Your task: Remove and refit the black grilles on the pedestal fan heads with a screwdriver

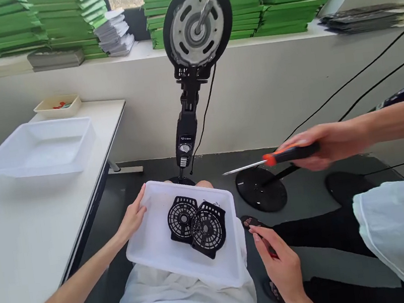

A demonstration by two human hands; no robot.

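Note:
A white plastic tray (151, 244) rests on my lap. My left hand (135, 222) is closed on its far left edge. Inside lie two black slotted covers, the left one (182, 219) partly overlapped by the right one (209, 228). To the right of the tray, my right hand (280, 261) is closed around a red and black object (271, 250), mostly hidden by my fingers. Another person's hand (329, 146) holds a screwdriver (290, 153) with an orange and black handle, its tip pointing left above the tray's right side.
Ahead stands a black pole stand (186, 128) with a round metal-faced head (198, 29). A white table (18, 237) at left carries a clear bin (40, 149) and a small cream tray (58, 106). Black round bases (262, 190) and cables are at right. Green stacks (64, 25) line the ledge.

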